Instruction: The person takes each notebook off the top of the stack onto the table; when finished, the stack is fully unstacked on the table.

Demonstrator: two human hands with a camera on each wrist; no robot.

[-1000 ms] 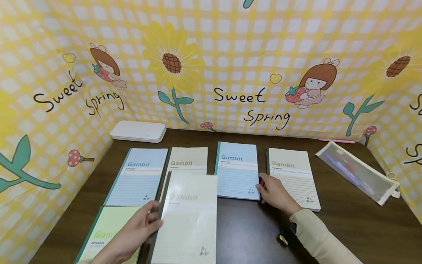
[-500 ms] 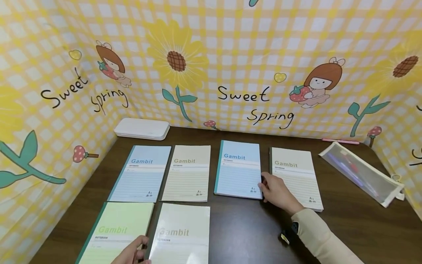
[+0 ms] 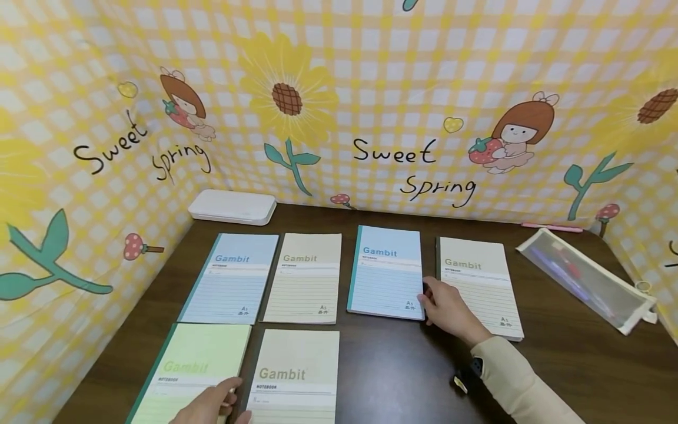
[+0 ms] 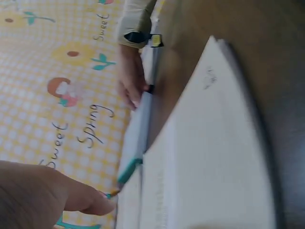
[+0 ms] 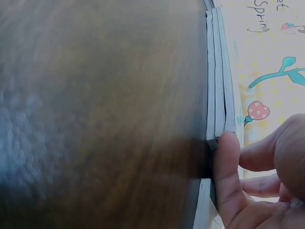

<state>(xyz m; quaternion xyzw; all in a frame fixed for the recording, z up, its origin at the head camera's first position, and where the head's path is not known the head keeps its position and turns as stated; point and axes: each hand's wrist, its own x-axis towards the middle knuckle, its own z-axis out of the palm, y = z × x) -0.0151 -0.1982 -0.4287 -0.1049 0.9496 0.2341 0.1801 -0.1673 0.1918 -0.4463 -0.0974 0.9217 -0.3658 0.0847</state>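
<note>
Notebook (image 3: 385, 282): pale blue cover, teal spine, "Gambit" lettering, printed lines.

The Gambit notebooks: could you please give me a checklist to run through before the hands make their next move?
1. Right hand at edge of right blue notebook: ok.
2. Left hand clear of front cream notebook: cannot tell; contact is unclear.
3. Green notebook wholly in head view: not ok; its near end is cut off.
4. Covers beneath the right blue notebook: cannot tell; only layered edges show.
5. Pen pouch apart from rightmost cream notebook: ok.
</note>
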